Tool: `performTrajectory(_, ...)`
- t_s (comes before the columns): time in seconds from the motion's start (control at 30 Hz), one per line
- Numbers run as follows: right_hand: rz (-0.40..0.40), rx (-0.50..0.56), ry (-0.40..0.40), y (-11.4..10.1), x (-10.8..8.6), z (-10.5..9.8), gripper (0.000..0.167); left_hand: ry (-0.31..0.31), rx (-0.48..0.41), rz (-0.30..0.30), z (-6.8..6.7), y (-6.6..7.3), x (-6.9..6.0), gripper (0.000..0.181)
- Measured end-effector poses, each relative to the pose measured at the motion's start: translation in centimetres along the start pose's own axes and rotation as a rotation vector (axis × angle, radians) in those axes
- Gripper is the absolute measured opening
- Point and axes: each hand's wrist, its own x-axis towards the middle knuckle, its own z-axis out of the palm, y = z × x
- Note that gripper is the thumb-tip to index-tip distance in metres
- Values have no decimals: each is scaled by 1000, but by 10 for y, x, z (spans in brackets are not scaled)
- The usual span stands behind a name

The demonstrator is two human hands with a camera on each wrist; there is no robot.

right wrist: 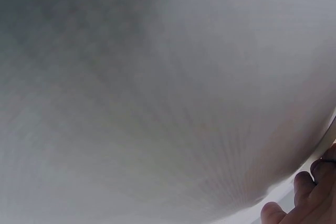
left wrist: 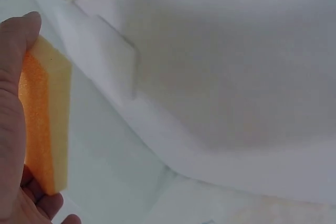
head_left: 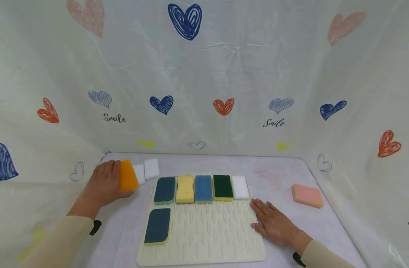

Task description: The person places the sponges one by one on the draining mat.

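Heart-printed sheeting (head_left: 204, 70) backs the counter (head_left: 117, 230). Only the left wrist view bares the pale yellow side (left wrist: 60, 119) of the orange sponge (head_left: 128, 175); only the head view shows the whole mat (head_left: 211, 238). Left of it, the left hand (head_left: 105, 180) grips that sponge between thumb and fingers; the right hand (head_left: 274, 223) lies, fingers straight, at the mat's right edge.

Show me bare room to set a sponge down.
Free: the mat's near part, bordered by the five-sponge row, the lone blue sponge and the right hand; the table between that hand and the pink sponge. Crowded: that row.
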Motion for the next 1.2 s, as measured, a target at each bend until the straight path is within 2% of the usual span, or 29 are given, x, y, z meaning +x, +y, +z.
performTrajectory(0.2, 0, 10, -11, -1, 2, 1, 77, -49, -26, 11, -11, 31, 4, 116)
performTrajectory(0.47, -8, 8, 2, -2, 2, -2, 76, -27, -1, 114, -15, 71, 4, 119)
performTrajectory(0.67, -5, 16, -15, -2, 1, -4, 77, -49, -30, 155, -19, 98, 2, 118)
performTrajectory(0.87, -12, 10, 15, -2, 0, -1, 77, -85, -68, 214, -18, 127, -2, 117)
performTrajectory(1.0, -11, 4, 30, -2, -1, 1, 77, -141, -114, 252, -15, 144, -6, 119)
performTrajectory(1.2, -4, -1, 17, 0, -1, 2, 77, -276, -203, 280, -12, 162, -13, 120)
